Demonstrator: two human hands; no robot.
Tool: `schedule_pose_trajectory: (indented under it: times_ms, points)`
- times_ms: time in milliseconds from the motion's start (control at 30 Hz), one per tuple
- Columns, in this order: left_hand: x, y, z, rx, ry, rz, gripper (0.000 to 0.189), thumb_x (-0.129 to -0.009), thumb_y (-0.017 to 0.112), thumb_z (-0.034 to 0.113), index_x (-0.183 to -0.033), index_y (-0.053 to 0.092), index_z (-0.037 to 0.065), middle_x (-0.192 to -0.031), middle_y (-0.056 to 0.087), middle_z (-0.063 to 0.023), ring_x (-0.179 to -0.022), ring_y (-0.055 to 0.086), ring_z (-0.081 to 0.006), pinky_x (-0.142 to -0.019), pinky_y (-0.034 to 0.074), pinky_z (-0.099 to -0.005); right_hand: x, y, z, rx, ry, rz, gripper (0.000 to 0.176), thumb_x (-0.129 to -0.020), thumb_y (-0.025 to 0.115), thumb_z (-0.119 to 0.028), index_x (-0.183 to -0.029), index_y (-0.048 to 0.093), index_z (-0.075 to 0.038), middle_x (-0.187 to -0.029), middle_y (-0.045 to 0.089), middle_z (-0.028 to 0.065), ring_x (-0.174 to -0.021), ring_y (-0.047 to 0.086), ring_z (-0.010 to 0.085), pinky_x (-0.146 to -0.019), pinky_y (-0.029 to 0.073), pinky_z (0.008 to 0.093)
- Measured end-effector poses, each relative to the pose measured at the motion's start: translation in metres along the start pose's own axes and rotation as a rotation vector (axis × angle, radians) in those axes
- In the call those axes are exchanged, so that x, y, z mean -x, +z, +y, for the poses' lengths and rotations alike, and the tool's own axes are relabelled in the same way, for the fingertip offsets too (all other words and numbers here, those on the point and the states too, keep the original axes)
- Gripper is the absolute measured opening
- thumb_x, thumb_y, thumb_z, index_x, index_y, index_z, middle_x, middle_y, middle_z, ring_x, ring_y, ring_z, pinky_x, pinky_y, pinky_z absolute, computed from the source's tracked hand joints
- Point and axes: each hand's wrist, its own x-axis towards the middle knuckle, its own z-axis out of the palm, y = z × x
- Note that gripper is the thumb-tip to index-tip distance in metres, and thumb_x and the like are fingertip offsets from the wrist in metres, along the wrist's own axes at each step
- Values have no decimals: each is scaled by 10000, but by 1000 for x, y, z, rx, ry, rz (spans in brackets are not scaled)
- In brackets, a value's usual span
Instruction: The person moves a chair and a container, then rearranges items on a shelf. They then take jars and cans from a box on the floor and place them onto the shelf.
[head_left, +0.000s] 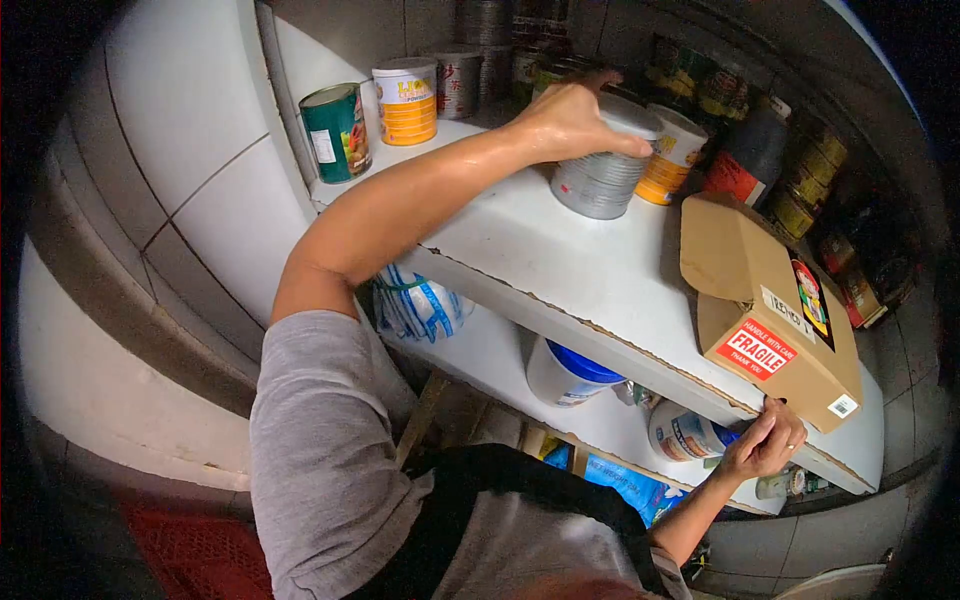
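Note:
My left hand reaches over the upper shelf and is closed around the top of a silver ribbed tin can with a greyish lid. The thumb lies on the near side; the other fingers are partly hidden behind the can. Just right of it stands a yellow-and-white tin. Lower right, my right hand grips the front edge of the upper shelf. Right above that hand sits a cardboard box with a red "FRAGILE" label, its flap raised.
A green can and a yellow powder tin stand at the left end. A dark bottle and stacked gold cans are behind the box. On the lower shelf are a blue-lidded tub and another tub.

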Motion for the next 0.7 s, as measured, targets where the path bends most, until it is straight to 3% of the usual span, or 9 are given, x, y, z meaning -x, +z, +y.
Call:
schedule_pose_trajectory:
  times_ms: [100, 133, 167, 200, 233, 267, 333, 567, 700]
  points:
    - [-6, -24, -6, -46, -54, 53, 1172, -529, 731, 686, -1350, 382, -74, -1191, 549, -312, -1100, 568, -364, -934, 459, -349, 2, -2, 2, 13, -6, -15, 159, -895, 528, -100, -871, 668, -28, -820, 615, 99, -753, 537, 242, -731, 400, 360]
    - [-7, -35, -11, 175, 3, 165, 1124, -543, 742, 670, -1338, 415, -53, -1185, 564, -289, -1099, 574, -347, -930, 464, -341, 2, -2, 3, 11, -6, -19, 161, -897, 527, -101, -874, 670, -29, -824, 614, 100, -756, 537, 243, -733, 403, 362]
    - [-51, -38, -52, -27, 94, 224, 1031, -570, 744, 647, -1303, 473, -26, -1208, 568, -250, -1099, 577, -330, -917, 475, -341, 2, -1, 3, 9, -6, -19, 163, -898, 527, -103, -878, 671, -30, -828, 612, 100, -759, 537, 243, -735, 405, 364]
    - [-55, -71, -39, -112, 13, 252, 961, -598, 735, 638, -1261, 516, -22, -1232, 563, -228, -1106, 571, -327, -921, 472, -366, 2, 0, 3, 11, -4, -16, 163, -898, 527, -103, -878, 671, -30, -828, 612, 100, -759, 537, 243, -735, 405, 364]
    - [-83, -85, -81, -305, 331, 12, 415, -904, 485, 284, -1308, 517, 196, -1327, 512, -113, -1256, 419, -298, -1080, 292, -424, 3, 0, 3, 1, 9, -15, 160, -897, 529, -103, -874, 670, -30, -830, 613, 99, -761, 537, 242, -735, 407, 363]
    - [-105, -98, -123, -304, 337, 12, 415, -904, 485, 284, -1308, 517, 196, -1327, 512, -113, -1256, 419, -298, -1080, 292, -424, 3, 0, 3, -7, 20, -14, 158, -895, 532, -104, -871, 670, -31, -831, 614, 98, -763, 538, 241, -735, 409, 363]
    - [-108, -130, -134, -930, 473, 431, 419, -895, 477, 221, -1312, 513, 200, -1342, 500, -93, -1254, 419, -311, -1077, 295, -420, 2, 1, 3, -2, 0, 0, 155, -894, 535, -105, -865, 668, -30, -823, 613, 98, -759, 537, 241, -734, 409, 361]
    - [-114, -138, -199, -851, 106, 400, 501, -862, 534, 302, -1332, 471, 141, -1389, 422, -133, -1285, 352, -359, -1083, 262, -469, 3, 3, 4, 12, 10, 20, 156, -890, 537, -108, -840, 661, -26, -785, 607, 100, -734, 529, 244, -731, 409, 364]
    - [-112, -129, -201, -800, -37, 444, 581, -840, 572, 356, -1345, 443, 101, -1420, 370, -160, -1306, 308, -391, -1087, 241, -501, 2, 3, 2, 23, -4, 29, 157, -895, 531, -122, -864, 662, -41, -801, 611, 100, -738, 534, 242, -723, 405, 363]
